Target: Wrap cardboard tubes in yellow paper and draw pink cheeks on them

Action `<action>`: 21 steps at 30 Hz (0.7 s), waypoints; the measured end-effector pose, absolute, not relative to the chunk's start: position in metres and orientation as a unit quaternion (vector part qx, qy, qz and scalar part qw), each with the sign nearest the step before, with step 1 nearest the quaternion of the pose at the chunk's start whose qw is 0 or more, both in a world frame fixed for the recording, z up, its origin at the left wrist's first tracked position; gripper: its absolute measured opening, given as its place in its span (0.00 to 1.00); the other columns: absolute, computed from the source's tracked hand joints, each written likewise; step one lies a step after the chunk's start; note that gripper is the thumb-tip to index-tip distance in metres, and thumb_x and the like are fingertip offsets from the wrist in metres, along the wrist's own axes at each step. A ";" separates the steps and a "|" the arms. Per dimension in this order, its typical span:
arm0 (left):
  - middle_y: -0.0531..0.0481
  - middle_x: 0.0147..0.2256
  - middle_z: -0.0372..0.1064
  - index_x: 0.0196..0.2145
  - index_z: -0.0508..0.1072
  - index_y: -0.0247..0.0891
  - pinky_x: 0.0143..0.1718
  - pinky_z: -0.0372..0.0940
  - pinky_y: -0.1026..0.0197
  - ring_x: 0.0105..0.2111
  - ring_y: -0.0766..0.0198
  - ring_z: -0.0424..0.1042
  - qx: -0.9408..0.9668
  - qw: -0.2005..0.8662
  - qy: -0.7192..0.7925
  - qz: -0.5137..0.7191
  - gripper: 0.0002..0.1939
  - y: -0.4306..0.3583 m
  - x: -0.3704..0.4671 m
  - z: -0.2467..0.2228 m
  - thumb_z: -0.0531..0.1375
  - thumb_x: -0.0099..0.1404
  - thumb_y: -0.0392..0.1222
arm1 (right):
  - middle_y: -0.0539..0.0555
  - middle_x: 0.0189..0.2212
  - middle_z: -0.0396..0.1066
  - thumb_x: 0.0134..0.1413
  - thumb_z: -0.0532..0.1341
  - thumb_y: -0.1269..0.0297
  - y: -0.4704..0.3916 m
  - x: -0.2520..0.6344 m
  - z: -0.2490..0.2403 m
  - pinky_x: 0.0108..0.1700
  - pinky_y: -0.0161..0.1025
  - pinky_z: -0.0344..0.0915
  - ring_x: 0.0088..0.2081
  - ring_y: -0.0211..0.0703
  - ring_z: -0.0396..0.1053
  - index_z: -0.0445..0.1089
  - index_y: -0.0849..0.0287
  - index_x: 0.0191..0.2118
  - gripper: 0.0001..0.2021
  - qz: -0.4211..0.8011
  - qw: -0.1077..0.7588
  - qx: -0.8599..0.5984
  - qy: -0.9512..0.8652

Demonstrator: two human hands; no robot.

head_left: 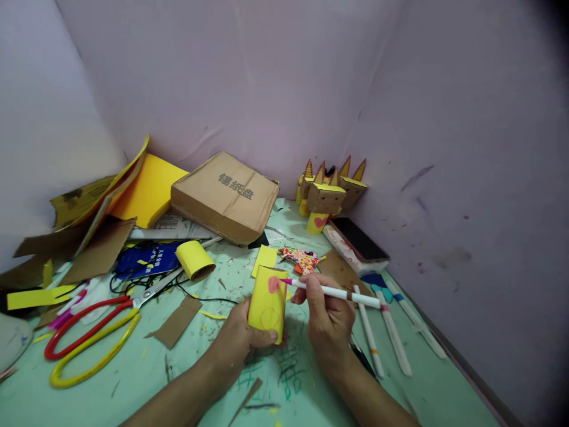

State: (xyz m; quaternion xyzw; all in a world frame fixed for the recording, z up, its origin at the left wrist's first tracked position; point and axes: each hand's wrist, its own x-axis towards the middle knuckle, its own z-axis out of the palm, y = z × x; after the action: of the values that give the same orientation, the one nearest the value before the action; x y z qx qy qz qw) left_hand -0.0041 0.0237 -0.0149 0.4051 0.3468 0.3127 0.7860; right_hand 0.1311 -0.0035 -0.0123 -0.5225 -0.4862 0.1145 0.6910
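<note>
My left hand [240, 332] grips a yellow paper-covered tube [262, 303], thumb across its lower front. A pink filled patch shows near the tube's top, and a thin circle outline lies below it. Between the fingers of my right hand [326, 317] is a white felt-tip pen [338, 292], its magenta tip at the edge of the pink patch. Whether the tip touches the paper I cannot tell. Behind the tube are a yellow paper piece [265, 258] and a colourful patterned scrap [300, 259].
Red-and-yellow-handled scissors [106, 332] lie left, near another yellow tube [194, 261]. A cardboard box [224, 196] stands behind. Cardboard figures [326, 198] with pointed ears are at the back right, beside a phone [359, 238]. Several pens [393, 332] lie at right.
</note>
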 end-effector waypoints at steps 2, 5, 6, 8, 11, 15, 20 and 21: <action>0.49 0.25 0.71 0.41 0.71 0.31 0.26 0.61 0.63 0.25 0.61 0.67 0.402 0.785 0.355 0.310 0.30 0.023 -0.004 -0.013 0.68 0.36 0.34 | 0.49 0.21 0.67 0.59 0.54 0.62 -0.003 0.131 -0.011 0.26 0.36 0.63 0.22 0.38 0.66 0.69 0.59 0.29 0.11 0.112 0.697 -0.517 -0.484; 0.48 0.25 0.72 0.42 0.71 0.30 0.27 0.61 0.63 0.25 0.61 0.67 0.406 0.781 0.362 0.307 0.31 0.023 -0.004 -0.011 0.68 0.36 0.35 | 0.49 0.21 0.68 0.59 0.54 0.62 -0.001 0.131 -0.011 0.26 0.36 0.64 0.23 0.39 0.67 0.69 0.59 0.29 0.11 0.108 0.692 -0.524 -0.485; 0.48 0.25 0.72 0.44 0.71 0.30 0.28 0.62 0.62 0.26 0.61 0.67 0.404 0.782 0.360 0.308 0.32 0.023 -0.004 -0.011 0.68 0.37 0.35 | 0.49 0.21 0.68 0.59 0.54 0.62 -0.001 0.131 -0.011 0.26 0.36 0.64 0.23 0.39 0.67 0.68 0.59 0.28 0.11 0.107 0.689 -0.527 -0.486; 0.48 0.26 0.72 0.46 0.70 0.31 0.29 0.62 0.62 0.27 0.61 0.68 0.401 0.787 0.353 0.308 0.34 0.023 -0.004 -0.010 0.68 0.37 0.35 | 0.49 0.21 0.68 0.59 0.55 0.62 0.000 0.131 -0.011 0.26 0.37 0.64 0.24 0.39 0.67 0.69 0.59 0.28 0.11 0.110 0.686 -0.531 -0.485; 0.48 0.28 0.72 0.46 0.70 0.31 0.28 0.62 0.63 0.27 0.62 0.67 0.395 0.791 0.351 0.309 0.34 0.022 -0.004 -0.009 0.68 0.38 0.34 | 0.50 0.21 0.68 0.58 0.55 0.61 0.000 0.131 -0.011 0.26 0.37 0.64 0.24 0.40 0.68 0.69 0.59 0.29 0.10 0.120 0.681 -0.538 -0.482; 0.47 0.29 0.72 0.45 0.71 0.31 0.29 0.63 0.63 0.28 0.62 0.67 0.386 0.790 0.357 0.315 0.32 0.022 -0.004 -0.009 0.68 0.37 0.33 | 0.50 0.22 0.69 0.58 0.55 0.61 0.001 0.131 -0.014 0.27 0.38 0.64 0.24 0.41 0.68 0.69 0.59 0.30 0.10 0.127 0.679 -0.542 -0.478; 0.48 0.26 0.71 0.43 0.71 0.31 0.27 0.62 0.63 0.27 0.62 0.67 0.397 0.787 0.350 0.316 0.30 0.022 -0.004 -0.012 0.68 0.38 0.34 | 0.51 0.23 0.70 0.57 0.56 0.62 0.003 0.131 -0.015 0.27 0.38 0.65 0.26 0.42 0.69 0.69 0.59 0.30 0.09 0.113 0.688 -0.533 -0.479; 0.48 0.26 0.71 0.42 0.71 0.31 0.27 0.62 0.62 0.26 0.62 0.67 0.404 0.785 0.347 0.316 0.29 0.023 -0.004 -0.012 0.68 0.38 0.34 | 0.51 0.23 0.70 0.57 0.56 0.62 0.003 0.131 -0.014 0.27 0.38 0.65 0.26 0.42 0.69 0.69 0.59 0.30 0.09 0.111 0.689 -0.532 -0.480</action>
State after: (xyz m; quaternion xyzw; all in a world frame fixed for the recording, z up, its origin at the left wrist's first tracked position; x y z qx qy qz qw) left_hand -0.0039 0.0226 -0.0120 0.4036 0.3472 0.3162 0.7852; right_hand 0.1311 0.0031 -0.0143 -0.5320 -0.4802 0.1111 0.6885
